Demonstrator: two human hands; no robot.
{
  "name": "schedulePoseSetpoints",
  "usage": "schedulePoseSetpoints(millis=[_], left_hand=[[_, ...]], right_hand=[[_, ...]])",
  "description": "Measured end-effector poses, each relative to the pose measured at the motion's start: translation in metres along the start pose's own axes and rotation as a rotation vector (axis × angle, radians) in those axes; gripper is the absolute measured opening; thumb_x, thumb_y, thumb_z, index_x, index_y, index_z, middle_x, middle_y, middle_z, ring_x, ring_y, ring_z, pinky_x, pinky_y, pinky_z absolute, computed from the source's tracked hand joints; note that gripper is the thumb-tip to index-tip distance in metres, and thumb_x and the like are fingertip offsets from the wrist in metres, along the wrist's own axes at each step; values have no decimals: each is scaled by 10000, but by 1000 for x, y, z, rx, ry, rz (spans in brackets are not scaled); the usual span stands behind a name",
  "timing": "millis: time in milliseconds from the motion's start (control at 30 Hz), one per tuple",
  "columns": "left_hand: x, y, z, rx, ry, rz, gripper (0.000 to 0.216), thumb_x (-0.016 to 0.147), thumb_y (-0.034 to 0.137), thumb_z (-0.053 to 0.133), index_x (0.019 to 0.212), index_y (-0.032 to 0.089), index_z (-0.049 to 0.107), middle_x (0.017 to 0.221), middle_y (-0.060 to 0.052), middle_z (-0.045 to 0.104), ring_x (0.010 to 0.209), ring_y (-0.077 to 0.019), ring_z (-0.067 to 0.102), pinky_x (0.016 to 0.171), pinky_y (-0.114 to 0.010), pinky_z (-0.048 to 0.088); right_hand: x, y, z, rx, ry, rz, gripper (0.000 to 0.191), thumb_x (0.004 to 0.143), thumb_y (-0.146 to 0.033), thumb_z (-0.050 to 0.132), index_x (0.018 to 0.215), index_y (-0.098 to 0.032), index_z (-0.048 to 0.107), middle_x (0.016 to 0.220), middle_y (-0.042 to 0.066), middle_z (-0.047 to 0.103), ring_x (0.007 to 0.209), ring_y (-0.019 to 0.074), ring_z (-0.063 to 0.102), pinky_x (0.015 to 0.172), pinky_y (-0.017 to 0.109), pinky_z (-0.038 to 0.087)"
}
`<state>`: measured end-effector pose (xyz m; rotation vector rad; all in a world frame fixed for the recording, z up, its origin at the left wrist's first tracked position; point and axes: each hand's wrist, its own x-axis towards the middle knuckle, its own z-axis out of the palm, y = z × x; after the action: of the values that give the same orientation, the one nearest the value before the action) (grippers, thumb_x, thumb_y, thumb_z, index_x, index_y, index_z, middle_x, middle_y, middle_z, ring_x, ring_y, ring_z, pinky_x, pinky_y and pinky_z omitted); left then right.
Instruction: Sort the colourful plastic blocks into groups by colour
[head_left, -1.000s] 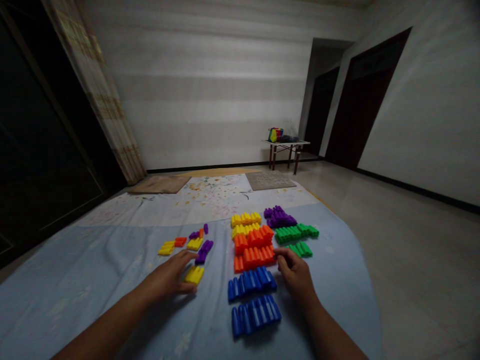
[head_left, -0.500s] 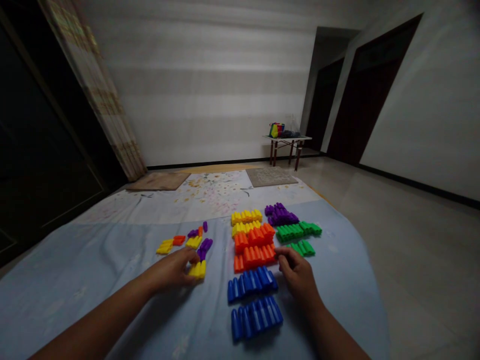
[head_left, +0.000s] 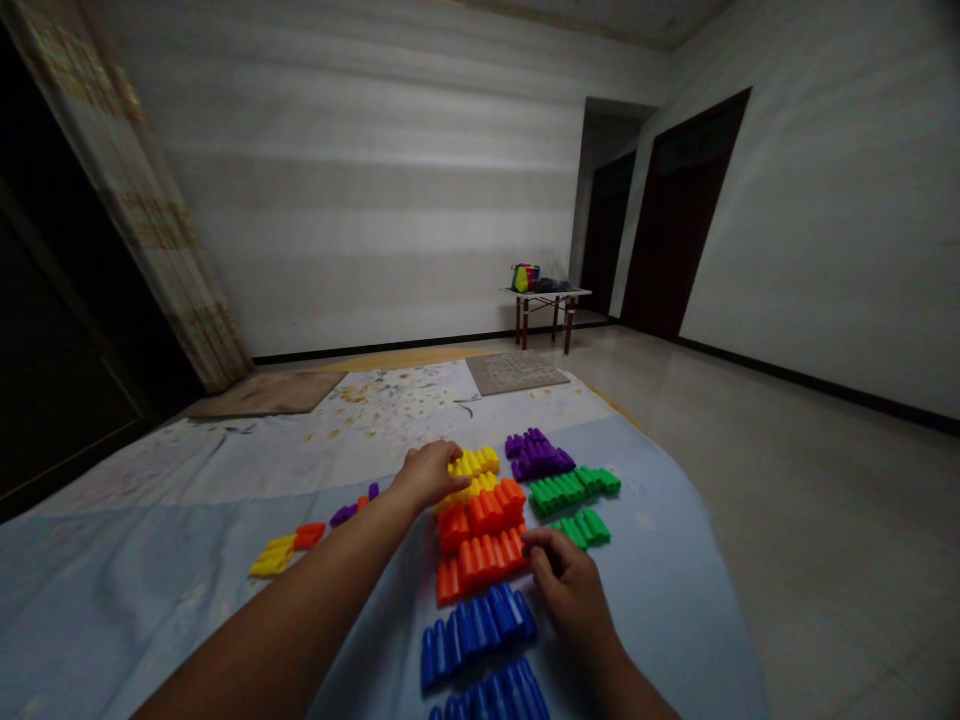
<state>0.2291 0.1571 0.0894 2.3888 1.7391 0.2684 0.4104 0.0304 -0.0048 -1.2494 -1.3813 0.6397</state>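
Note:
My left hand (head_left: 435, 475) is at the left end of the yellow bullet-shaped plastic pegs (head_left: 480, 462). Its thumb and fingers are bent around yellow pegs there. Just below lie two rows of orange pegs (head_left: 491, 555), side by side. Beside the right end of the lower orange row, my right hand (head_left: 566, 575) has its fingers curled and thumb drawn in. Whether anything is between those fingertips is hidden. Green pegs (head_left: 574, 488) lie beyond my right hand, and blue pegs (head_left: 480, 635) are in rows nearer to me.
Purple pegs (head_left: 538, 455) lie at the far right of the group. Loose yellow pegs (head_left: 271, 556) and orange pegs (head_left: 309, 536) rest left of my forearm, which hides part of the cloth (head_left: 660, 560). Two mats, one brown (head_left: 270, 392), lie farther back. A small table (head_left: 547, 294) stands beyond.
My left hand has moved from the loose pegs at left, right and away from me to the yellow rows. My right hand stays beside the orange row. The view has shifted.

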Motion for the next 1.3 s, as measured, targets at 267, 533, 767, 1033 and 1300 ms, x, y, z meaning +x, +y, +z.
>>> schedulePoseSetpoints(millis=[267,533,767,1033,1300], left_hand=[[21,15,10,80,-123,-9,427,586,426,642,965,232,616,1009,-50,650,984,-256,548,863,-393,344],[19,9,11,27,-137,-32,351,614,439,613,899,238,647,957,-55,673,958,-265,560,859,-407,338],[-3,-23,-9,-96,104,-115,331,757,433,438,941,228,619,1005,-35,656,977,-209,557,888,-380,332],[-78,-110,-13,-210,185,-287,375,755,428,407,942,165,597,935,-51,668,891,-183,599,788,-283,430],[-120,-135,-5,-213,174,-344,378,745,457,422,930,181,602,931,-45,666,856,-177,592,743,-261,432]], right_hand=[[1,-5,-1,10,16,22,192,787,-214,467,834,-178,650,797,47,649,746,167,603,656,243,459],[2,-8,-2,23,35,14,198,779,-224,472,836,-186,658,793,52,657,725,173,603,644,246,467],[1,-8,-4,30,17,17,203,793,-254,468,865,-172,638,807,57,648,754,175,602,671,252,466],[-1,-5,-5,38,0,28,222,779,-302,492,875,-170,642,822,63,655,755,188,604,659,271,475],[-2,-4,-6,8,-3,-5,242,767,-324,502,874,-170,655,802,62,661,722,187,609,638,272,479]])
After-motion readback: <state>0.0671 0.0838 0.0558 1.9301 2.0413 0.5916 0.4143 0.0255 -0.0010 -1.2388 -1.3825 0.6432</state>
